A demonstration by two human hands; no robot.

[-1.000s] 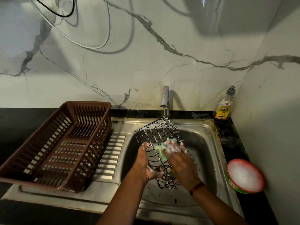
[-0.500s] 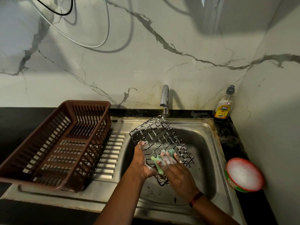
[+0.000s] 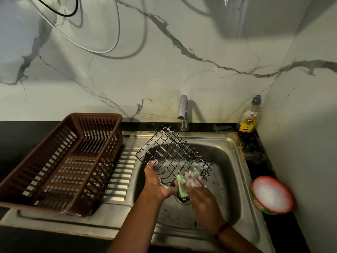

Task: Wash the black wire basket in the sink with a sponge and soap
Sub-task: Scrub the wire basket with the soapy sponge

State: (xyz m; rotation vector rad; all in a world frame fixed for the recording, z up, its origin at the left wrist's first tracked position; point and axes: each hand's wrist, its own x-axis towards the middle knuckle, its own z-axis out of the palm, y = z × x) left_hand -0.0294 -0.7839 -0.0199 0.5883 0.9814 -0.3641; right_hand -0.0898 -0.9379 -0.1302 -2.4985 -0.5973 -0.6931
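The black wire basket point(image 3: 169, 152) hangs tilted over the steel sink point(image 3: 226, 161), with foam on its wires. My left hand point(image 3: 156, 181) grips its near left edge from below. My right hand point(image 3: 198, 190), covered in suds, holds a green sponge point(image 3: 181, 186) pressed against the basket's near bottom edge. The tap point(image 3: 183, 114) stands behind the basket with no water running.
A brown plastic dish rack point(image 3: 60, 161) sits on the drainboard at the left. A dish soap bottle point(image 3: 249, 119) stands at the sink's back right corner. A round tub of white soap point(image 3: 272, 195) rests on the black counter at the right, next to the wall.
The basket has turned flatter and shifted left. My right hand has slid the sponge from the basket's upper middle down to its near bottom edge.
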